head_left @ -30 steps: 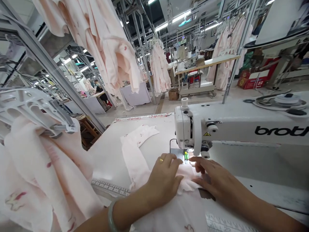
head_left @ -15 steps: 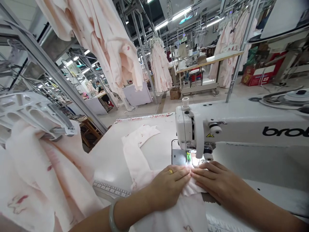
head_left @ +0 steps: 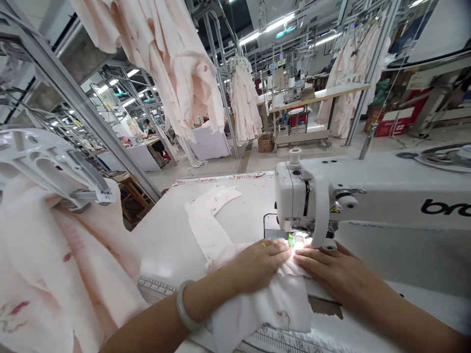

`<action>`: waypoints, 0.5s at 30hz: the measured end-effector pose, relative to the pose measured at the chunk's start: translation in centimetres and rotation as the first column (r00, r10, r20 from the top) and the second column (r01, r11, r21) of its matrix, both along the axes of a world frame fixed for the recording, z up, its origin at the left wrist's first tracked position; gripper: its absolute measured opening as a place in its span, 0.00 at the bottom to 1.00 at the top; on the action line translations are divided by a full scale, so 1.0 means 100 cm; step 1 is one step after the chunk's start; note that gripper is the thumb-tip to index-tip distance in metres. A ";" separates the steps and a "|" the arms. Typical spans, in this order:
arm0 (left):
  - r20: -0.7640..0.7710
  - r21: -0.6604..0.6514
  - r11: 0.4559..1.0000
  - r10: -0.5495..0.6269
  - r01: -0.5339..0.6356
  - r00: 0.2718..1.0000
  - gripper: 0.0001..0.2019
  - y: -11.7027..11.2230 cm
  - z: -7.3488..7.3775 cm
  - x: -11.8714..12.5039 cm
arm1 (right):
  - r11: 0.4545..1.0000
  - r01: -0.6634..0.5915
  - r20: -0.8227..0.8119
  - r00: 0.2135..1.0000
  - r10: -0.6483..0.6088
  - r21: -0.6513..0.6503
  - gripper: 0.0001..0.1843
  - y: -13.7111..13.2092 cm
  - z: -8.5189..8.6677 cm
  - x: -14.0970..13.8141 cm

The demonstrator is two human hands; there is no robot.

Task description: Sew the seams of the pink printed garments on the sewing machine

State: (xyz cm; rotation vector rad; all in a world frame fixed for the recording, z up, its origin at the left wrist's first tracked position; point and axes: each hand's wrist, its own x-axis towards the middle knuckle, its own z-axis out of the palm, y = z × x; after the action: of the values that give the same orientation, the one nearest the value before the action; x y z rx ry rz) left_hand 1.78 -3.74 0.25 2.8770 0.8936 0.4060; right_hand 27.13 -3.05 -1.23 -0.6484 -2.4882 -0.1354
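A pale pink garment piece (head_left: 211,230) lies on the white sewing table (head_left: 165,245), running from the far middle down under my hands. My left hand (head_left: 257,264), with a gold ring and a jade bangle on the wrist, lies flat on the cloth with fingers together pointing at the needle. My right hand (head_left: 327,272) rests flat on the cloth just right of it, fingertips almost touching the left ones. Both press the fabric at the presser foot (head_left: 292,240) of the white sewing machine (head_left: 368,196).
A white plastic hanger rack (head_left: 47,166) with pink garments (head_left: 55,274) stands at my left. More pink garments (head_left: 176,63) hang overhead. A printed ruler (head_left: 287,338) runs along the table's near edge. Other work tables and a seated person (head_left: 149,130) are far behind.
Both hands have slid forward toward the needle and come close together, pushing the cloth with them. The camera view has shifted slightly left and down.
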 end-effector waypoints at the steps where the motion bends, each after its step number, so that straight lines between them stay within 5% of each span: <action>1: 0.004 -0.008 1.000 -0.002 0.002 1.000 0.19 0.000 0.001 0.000 | 1.000 -0.007 0.002 1.000 0.007 0.004 0.17 0.000 0.000 0.000; 11: -0.013 0.044 0.999 0.018 -0.018 1.000 0.22 0.001 -0.006 0.000 | 0.996 -0.029 -0.001 1.000 0.029 0.083 0.21 -0.001 0.000 0.003; 15: -0.029 0.147 0.988 -0.036 0.040 0.999 0.15 -0.001 -0.002 0.001 | 0.988 -0.033 -0.007 0.999 0.034 0.152 0.23 -0.001 -0.008 0.002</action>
State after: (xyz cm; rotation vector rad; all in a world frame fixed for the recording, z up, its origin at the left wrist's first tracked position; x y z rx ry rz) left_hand 1.85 -3.82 0.08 3.0352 0.8447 0.4490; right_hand 27.36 -3.11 -2.01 -0.5414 -2.4496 -0.3060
